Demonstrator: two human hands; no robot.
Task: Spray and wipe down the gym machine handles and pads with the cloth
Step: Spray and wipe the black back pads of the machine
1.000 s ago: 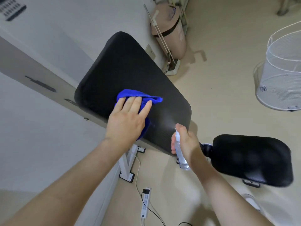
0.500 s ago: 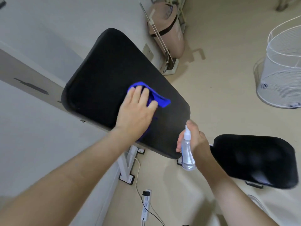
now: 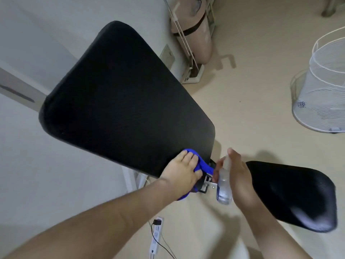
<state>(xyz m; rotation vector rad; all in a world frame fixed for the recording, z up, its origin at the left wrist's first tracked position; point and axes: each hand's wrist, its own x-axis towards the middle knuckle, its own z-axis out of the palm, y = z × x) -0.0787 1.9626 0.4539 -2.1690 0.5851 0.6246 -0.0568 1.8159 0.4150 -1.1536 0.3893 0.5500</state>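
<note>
The left hand (image 3: 180, 171) lies on the blue cloth (image 3: 203, 166) and presses it against the near lower corner of the large black back pad (image 3: 127, 101). Its fingers are close together and rather straight on top of the cloth, and the thumb rests at the side of it. The cloth is folded over the edge of the pad: one part shows in front of the fingertips, another part hangs out under the wrist. The pad is tilted and takes the middle of the view, with the white wall behind it.

The right hand (image 3: 238, 177) holds a small clear spray bottle (image 3: 224, 186) upright, just beside the cloth. The fingers are curled round the bottle body and one finger stands over the top of the sprayer. Between the two hands a metal bracket (image 3: 208, 182) of the machine is visible under the pad corner.

To the right of the bottle, partly behind the right hand, is the black seat pad (image 3: 291, 195), apart from the back pad.

On the beige floor (image 3: 252, 109) a white power strip (image 3: 155, 238) with a black plug lies below the arms. A white wire basket (image 3: 324, 90) stands at the right edge, well apart from the machine.
</note>
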